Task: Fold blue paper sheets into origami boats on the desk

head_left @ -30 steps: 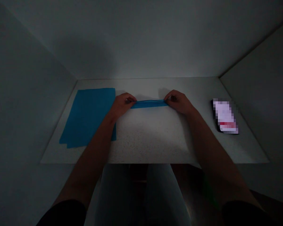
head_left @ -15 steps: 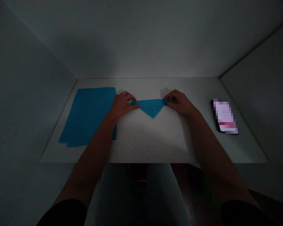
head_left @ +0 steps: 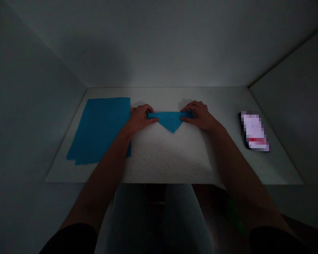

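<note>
A small folded piece of blue paper (head_left: 170,119) lies near the middle of the white table (head_left: 164,158), with a straight band along its far edge and a point facing me. My left hand (head_left: 140,118) pinches its left end between thumb and fingers. At the right end, my right hand (head_left: 198,114) grips the paper the same way, thumb on the near side and fingers on the far side. Creases show on the triangular part.
Large blue sheets (head_left: 100,127) lie slightly offset from each other on the left of the table, partly under my left forearm. A phone with a lit, blurred screen (head_left: 254,131) rests at the right. Walls enclose the table at the back and sides.
My right hand has shifted slightly left along the paper, and more of the right end shows. The band along the far edge now looks flatter and straighter. My left hand has barely moved.
</note>
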A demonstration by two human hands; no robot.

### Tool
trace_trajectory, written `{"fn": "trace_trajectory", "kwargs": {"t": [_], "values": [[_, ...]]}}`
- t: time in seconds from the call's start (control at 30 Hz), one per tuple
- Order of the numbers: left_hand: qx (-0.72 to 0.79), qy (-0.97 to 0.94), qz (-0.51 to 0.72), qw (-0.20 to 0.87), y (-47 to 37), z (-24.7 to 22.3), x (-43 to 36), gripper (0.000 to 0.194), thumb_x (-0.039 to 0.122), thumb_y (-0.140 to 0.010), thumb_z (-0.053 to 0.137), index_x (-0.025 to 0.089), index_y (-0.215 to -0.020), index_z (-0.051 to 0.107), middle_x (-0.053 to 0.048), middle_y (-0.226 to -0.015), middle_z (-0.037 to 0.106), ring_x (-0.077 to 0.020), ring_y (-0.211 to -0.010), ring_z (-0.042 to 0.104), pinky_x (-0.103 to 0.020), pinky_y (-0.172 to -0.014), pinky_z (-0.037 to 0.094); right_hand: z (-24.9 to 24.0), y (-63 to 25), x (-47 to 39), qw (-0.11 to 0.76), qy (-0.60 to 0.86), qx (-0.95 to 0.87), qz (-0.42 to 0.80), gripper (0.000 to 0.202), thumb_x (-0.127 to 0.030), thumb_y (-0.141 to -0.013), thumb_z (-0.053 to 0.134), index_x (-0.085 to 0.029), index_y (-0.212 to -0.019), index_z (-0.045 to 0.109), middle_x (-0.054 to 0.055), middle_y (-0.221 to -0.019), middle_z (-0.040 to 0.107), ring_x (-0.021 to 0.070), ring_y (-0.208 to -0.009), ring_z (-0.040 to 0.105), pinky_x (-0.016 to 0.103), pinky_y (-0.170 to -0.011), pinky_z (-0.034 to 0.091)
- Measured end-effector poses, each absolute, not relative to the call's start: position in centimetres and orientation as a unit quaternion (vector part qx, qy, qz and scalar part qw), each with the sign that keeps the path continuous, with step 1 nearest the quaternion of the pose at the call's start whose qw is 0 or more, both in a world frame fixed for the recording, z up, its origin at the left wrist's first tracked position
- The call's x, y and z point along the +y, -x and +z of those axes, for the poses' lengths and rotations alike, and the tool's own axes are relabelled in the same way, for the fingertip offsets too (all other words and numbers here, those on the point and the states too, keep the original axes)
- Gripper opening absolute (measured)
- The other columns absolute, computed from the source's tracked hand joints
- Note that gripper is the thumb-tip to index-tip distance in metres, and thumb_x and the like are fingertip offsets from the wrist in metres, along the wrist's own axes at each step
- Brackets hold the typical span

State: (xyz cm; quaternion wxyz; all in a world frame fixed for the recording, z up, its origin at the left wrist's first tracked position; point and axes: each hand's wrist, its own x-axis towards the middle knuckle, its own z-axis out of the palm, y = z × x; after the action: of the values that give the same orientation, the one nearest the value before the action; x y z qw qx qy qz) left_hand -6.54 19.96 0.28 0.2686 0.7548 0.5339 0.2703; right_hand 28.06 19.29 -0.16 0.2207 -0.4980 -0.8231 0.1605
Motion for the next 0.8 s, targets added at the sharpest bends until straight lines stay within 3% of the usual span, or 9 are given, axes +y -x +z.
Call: {"fn": "trace_trajectory", "kwargs": {"t": [0.13, 0.27, 0.43, 0.6, 0.8], "values": [[0.489, -0.751, 0.303, 0.326, 6.5, 0.3, 19.7, 0.035, 0.036, -0.084, 0.087, 0.027, -0.107, 0.063, 0.001, -0.093, 0.070, -0.0178, -0.081, 0.063, -0.034, -0.083, 0.050, -0.1, -28.2, 19.2, 0.215, 0.500, -0.823, 0.163, 0.045, -0.063, -0.089, 0.079, -0.031, -0.121, 0.078, 0.011, -0.123, 0.068, 0.0403, -0.119, 0.056, 0.058, -0.105, 0.040], [0.452, -0.744, 0.322, 0.372, 6.7, 1.0, 19.3, 0.034, 0.039, -0.091, 0.078, 0.027, -0.119, 0.062, 0.002, -0.086, 0.067, -0.0158, -0.075, 0.062, -0.029, -0.070, 0.048, -0.1, -28.2, 19.2, 0.218, 0.502, -0.819, 0.174, 0.046, -0.063, -0.089, 0.080, -0.031, -0.122, 0.077, 0.011, -0.123, 0.069, 0.0394, -0.118, 0.058, 0.057, -0.105, 0.041], [0.422, -0.764, 0.326, 0.364, 7.3, 2.2, 19.3, 0.033, 0.022, -0.088, 0.065, 0.025, -0.119, 0.075, -0.003, -0.100, 0.075, -0.0190, -0.093, 0.069, -0.031, -0.084, 0.055, -0.1, -28.2, 19.3, 0.227, 0.502, -0.813, 0.187, 0.048, -0.061, -0.088, 0.082, -0.032, -0.126, 0.076, 0.011, -0.123, 0.069, 0.0399, -0.119, 0.060, 0.060, -0.107, 0.040], [0.441, -0.737, 0.318, 0.402, 7.6, 2.2, 19.9, 0.040, 0.014, -0.091, 0.052, 0.024, -0.113, 0.084, -0.005, -0.108, 0.081, -0.0203, -0.102, 0.073, -0.034, -0.097, 0.059, 0.0, -28.1, 19.2, 0.228, 0.504, -0.811, 0.193, 0.046, -0.059, -0.088, 0.082, -0.032, -0.125, 0.077, 0.011, -0.124, 0.068, 0.0399, -0.120, 0.060, 0.060, -0.108, 0.040], [0.435, -0.724, 0.316, 0.433, 8.0, 2.2, 20.1, 0.039, 0.014, -0.087, 0.057, 0.024, -0.112, 0.085, -0.005, -0.113, 0.083, -0.0201, -0.102, 0.075, -0.033, -0.096, 0.061, -0.1, -28.1, 19.3, 0.226, 0.505, -0.810, 0.194, 0.046, -0.060, -0.088, 0.082, -0.031, -0.124, 0.077, 0.012, -0.127, 0.069, 0.0399, -0.122, 0.059, 0.060, -0.109, 0.039]]}}
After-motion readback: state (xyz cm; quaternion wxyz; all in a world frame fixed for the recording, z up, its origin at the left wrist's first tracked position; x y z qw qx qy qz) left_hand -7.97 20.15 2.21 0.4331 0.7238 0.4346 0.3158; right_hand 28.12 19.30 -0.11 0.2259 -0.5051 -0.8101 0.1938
